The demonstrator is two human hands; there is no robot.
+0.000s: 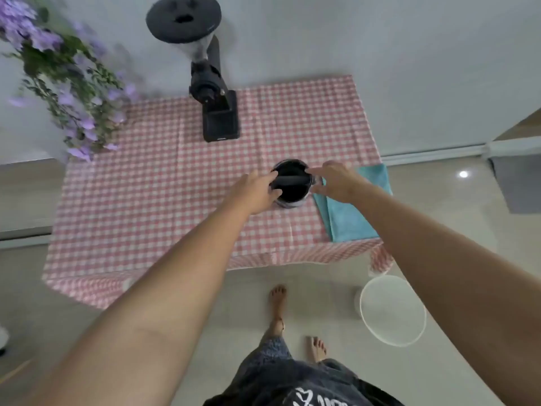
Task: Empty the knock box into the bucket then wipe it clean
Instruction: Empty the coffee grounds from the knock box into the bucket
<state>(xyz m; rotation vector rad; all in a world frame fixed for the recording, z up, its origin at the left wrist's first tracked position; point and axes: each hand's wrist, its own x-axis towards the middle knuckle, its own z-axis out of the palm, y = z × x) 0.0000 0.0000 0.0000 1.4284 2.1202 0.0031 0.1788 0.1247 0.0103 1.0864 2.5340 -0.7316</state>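
A round black knock box [291, 191] with a bar across its mouth stands on the pink checked tablecloth [164, 200]. My left hand [259, 191] wraps its left side, fingers on the rim and bar end. My right hand [335, 180] touches the right rim, with the fingers spread around it. A folded blue cloth [351, 218] lies on the table just right of the box, partly under my right hand. A white bucket [392, 310] stands on the floor below the table's right front corner.
A black coffee grinder [215, 98] with a wide hopper stands at the table's back. Purple flowers [67, 83] hang at the back left. My bare feet [278, 306] are on the tiled floor in front of the table.
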